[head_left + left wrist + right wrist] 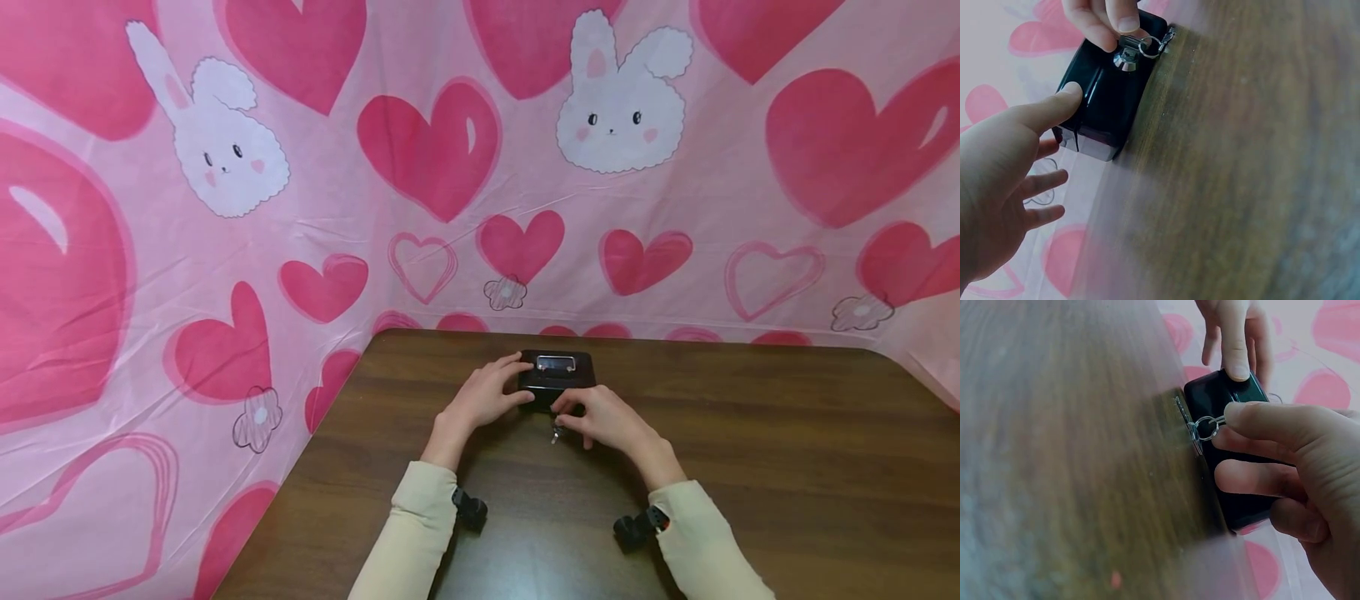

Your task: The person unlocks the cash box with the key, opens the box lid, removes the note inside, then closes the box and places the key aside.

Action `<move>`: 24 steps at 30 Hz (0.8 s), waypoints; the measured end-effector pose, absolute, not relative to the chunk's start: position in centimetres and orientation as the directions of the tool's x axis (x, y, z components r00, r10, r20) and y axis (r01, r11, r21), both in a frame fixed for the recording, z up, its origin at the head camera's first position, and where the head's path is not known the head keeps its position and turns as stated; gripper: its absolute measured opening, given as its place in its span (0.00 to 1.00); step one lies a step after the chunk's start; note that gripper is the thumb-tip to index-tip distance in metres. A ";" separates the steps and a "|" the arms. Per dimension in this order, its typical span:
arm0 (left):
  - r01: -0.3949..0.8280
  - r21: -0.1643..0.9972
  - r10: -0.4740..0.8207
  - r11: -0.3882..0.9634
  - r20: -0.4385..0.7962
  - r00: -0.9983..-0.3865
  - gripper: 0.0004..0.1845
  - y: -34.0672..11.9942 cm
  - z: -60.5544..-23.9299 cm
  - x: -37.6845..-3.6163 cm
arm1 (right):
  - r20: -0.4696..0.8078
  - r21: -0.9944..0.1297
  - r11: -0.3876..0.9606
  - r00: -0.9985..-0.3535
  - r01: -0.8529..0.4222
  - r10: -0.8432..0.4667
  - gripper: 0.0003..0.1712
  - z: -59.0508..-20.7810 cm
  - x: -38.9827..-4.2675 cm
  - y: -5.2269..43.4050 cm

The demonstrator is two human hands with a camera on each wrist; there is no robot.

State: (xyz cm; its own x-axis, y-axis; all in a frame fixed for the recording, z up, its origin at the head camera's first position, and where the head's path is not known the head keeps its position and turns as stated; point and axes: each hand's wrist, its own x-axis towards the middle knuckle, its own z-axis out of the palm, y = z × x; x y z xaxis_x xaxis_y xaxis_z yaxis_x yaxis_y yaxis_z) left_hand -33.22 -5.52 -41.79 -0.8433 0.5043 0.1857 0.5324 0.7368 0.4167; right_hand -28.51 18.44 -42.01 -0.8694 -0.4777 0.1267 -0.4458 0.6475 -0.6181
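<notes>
A small black metal cash box (pixel 557 377) with a silver handle on its lid stands on the brown wooden table (pixel 750 467) near the far edge. My left hand (pixel 487 392) steadies the box's left side, thumb pressed on its front face (pixel 1094 103) and fingers spread over the top. My right hand (pixel 600 417) pinches a key (pixel 1127 51) set in the lock on the box's front. A key ring (pixel 1205 428) with a second key hangs from it down to the table.
A pink cloth with red hearts and white bunnies (pixel 622 100) hangs behind and to the left of the table. Bare wood lies to the right of the box and in front of it.
</notes>
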 end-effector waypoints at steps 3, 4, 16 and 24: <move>0.530 0.421 0.503 0.736 0.182 -0.845 0.30 -5.5 -41.7 -33.2 | 0.129 -0.618 0.648 -0.871 -0.445 -0.474 0.10 -42.1 -28.5 18.4; 0.530 0.421 0.504 0.736 0.182 -0.844 0.30 -5.4 -41.7 -33.1 | 0.130 -0.621 0.646 -0.871 -0.444 -0.474 0.10 -42.1 -28.5 18.4; 0.526 0.434 0.501 0.731 0.182 -0.846 0.30 -5.4 -41.9 -33.2 | 0.154 -0.684 0.581 -0.865 -0.442 -0.477 0.05 -42.6 -28.7 18.7; 0.515 0.440 0.493 0.736 0.175 -0.852 0.30 -5.5 -41.8 -33.2 | 0.157 -0.713 0.547 -0.861 -0.438 -0.484 0.03 -42.8 -28.8 18.9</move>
